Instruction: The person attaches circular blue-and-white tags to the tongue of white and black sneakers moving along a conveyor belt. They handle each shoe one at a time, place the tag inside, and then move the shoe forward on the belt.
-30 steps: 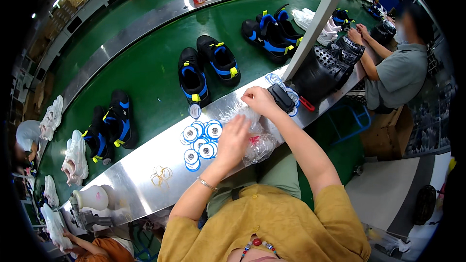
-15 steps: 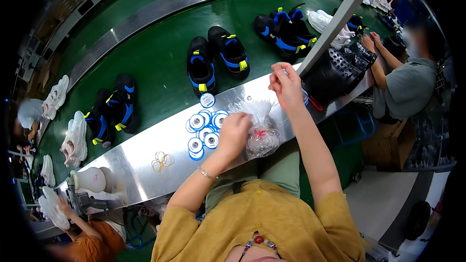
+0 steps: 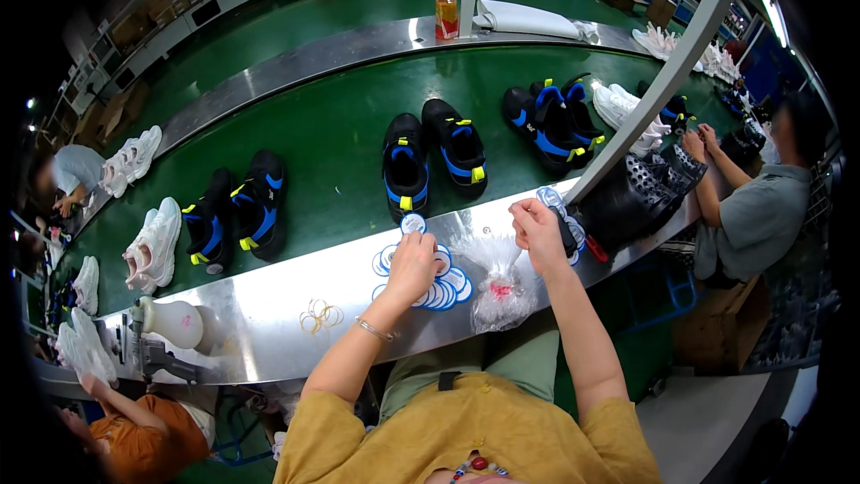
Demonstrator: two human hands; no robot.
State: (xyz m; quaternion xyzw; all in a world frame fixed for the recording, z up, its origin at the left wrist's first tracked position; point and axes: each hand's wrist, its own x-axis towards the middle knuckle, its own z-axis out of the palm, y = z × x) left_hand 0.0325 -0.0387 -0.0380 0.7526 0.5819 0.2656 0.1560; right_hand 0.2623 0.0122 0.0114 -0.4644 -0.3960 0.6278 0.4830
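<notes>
The left grip (image 3: pixel 415 267) is positioned over a heap of round blue-rimmed tags (image 3: pixel 456 280) on the metal surface (image 3: pixel 260 332); its fingers are curled downward at the heap, and whether they pinch a tag cannot be told, since the back of the hand covers the tips. A bracelet (image 3: pixel 374 330) is on the wrist below this grip. One single tag (image 3: pixel 413 223) lies just beyond the left grip, close to the heel of a black and blue shoe (image 3: pixel 406 170); its mate (image 3: pixel 457 148) stands beyond and to the right, both upright on the green belt (image 3: pixel 327 224). The right grip (image 3: pixel 538 229) is raised, thumb and forefinger tips pressed together; anything thin between them is too small to confirm. Between the two grips, nearer the person, rests a clear bag (image 3: pixel 497 306) with red marking, gathered at its upper part. Immediately right of the right grip are a dark object (image 3: pixel 568 237), partly covered by the hand, and further tags (image 3: pixel 549 198); a red-handled tool (image 3: pixel 597 249) lies farther right. Well left of the left grip, thin yellowish bands (image 3: pixel 321 315) lie loosely together.
</notes>
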